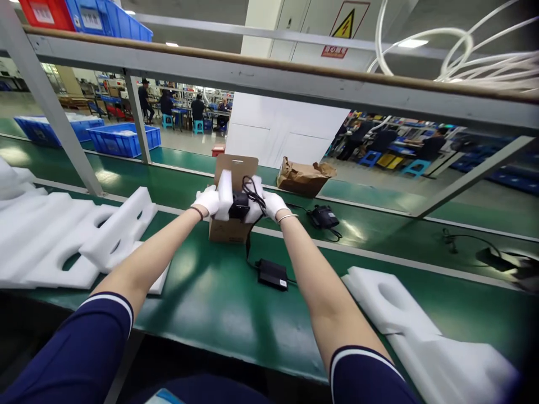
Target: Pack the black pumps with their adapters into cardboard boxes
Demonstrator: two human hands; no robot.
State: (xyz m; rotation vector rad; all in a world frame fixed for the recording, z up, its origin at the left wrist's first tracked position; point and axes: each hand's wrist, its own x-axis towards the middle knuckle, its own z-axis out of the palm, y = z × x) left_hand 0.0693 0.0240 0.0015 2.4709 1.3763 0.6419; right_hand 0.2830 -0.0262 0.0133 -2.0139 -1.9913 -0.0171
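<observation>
My left hand [207,200], in a white glove, presses on a white foam piece [225,195]. Opposite it, my gloved right hand [273,204] grips a second foam piece [254,212]. Between the two foam pieces sits a black device [239,205], partly hidden, with a coiled black cable [251,191] looped over the right piece. All of this is held over an open brown cardboard box [227,231], its flap [236,166] standing up behind. From there a cable runs down to a black power adapter [272,274] lying on the green table.
Stacked white foam pieces [54,235] lie on the left; more foam [404,314] lies at right. Behind are a crumpled brown paper bag [304,177], a black device with cable [323,217] and blue crates [124,138]. A shelf beam [269,84] crosses overhead. People sit in the background.
</observation>
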